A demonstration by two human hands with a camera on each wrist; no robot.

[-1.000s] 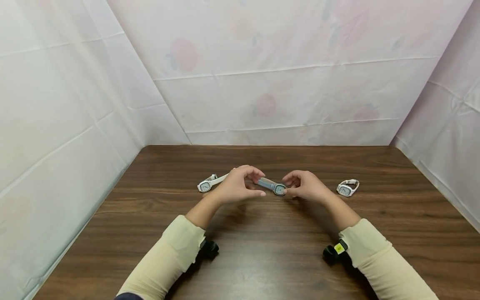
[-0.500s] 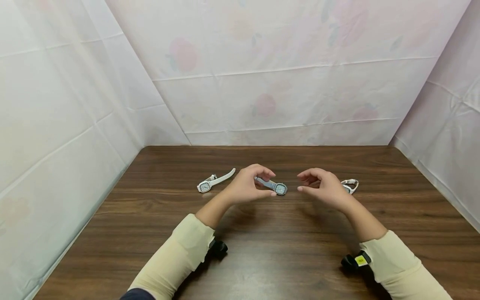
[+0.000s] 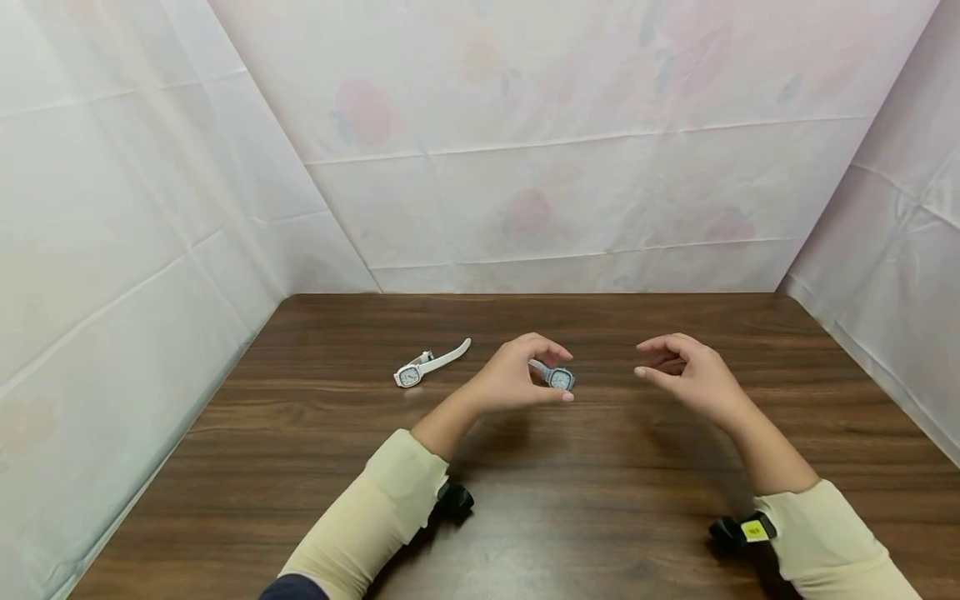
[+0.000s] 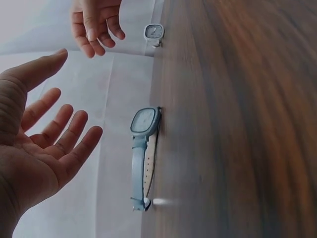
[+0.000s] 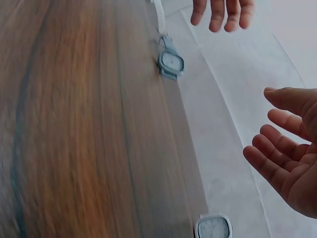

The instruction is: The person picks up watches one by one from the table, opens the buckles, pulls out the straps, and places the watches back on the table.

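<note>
Now the blue watch was freed, the right hand drawn rightward. It and the left hand were held empty, half-spread.

Pale cream sleeves end in loosely bunched cuffs, a black wrist device beside each, the right one carrying a yellow label with print too small to read, and, seemingly, navy fabric edges the left sleeve.

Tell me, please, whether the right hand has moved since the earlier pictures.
Yes: in the head view, the right hand moved rightward, away from the blue watch.
</note>
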